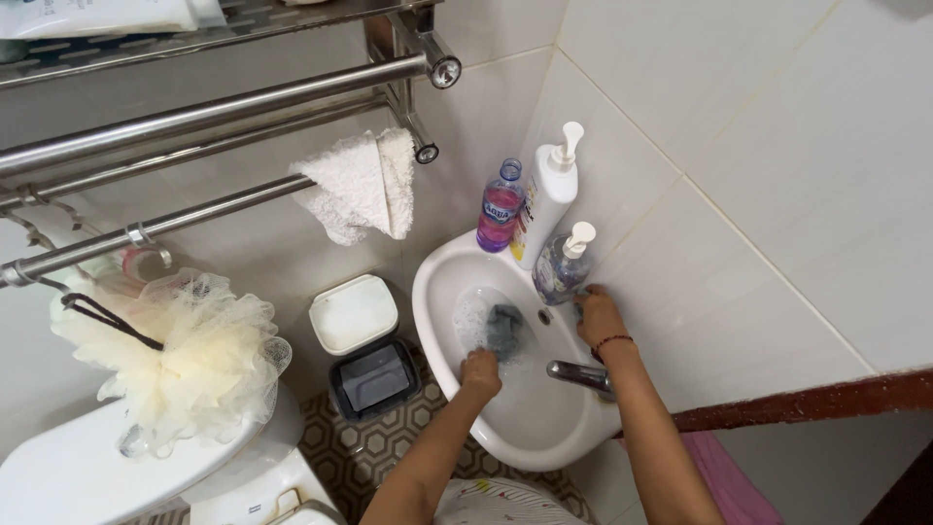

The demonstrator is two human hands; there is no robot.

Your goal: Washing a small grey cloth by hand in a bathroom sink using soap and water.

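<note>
My left hand (480, 369) is down in the white sink (437, 272), closed on a grey cloth (503, 329) that lies in foamy water in the bowl. My right hand (598, 316) rests on the sink's back rim beside the drain, touching the base of a clear pump bottle (564, 264). A dark bracelet is on that wrist. The chrome tap (580, 375) juts over the bowl just below my right forearm.
A tall white pump bottle (551, 194) and a plastic bottle of pink liquid (500, 208) stand at the sink's far rim. A small bin with its white lid up (362, 350) sits on the patterned floor. A cream bath pouf (185, 355) and white towel (360, 185) hang from steel rails above a toilet (117, 467).
</note>
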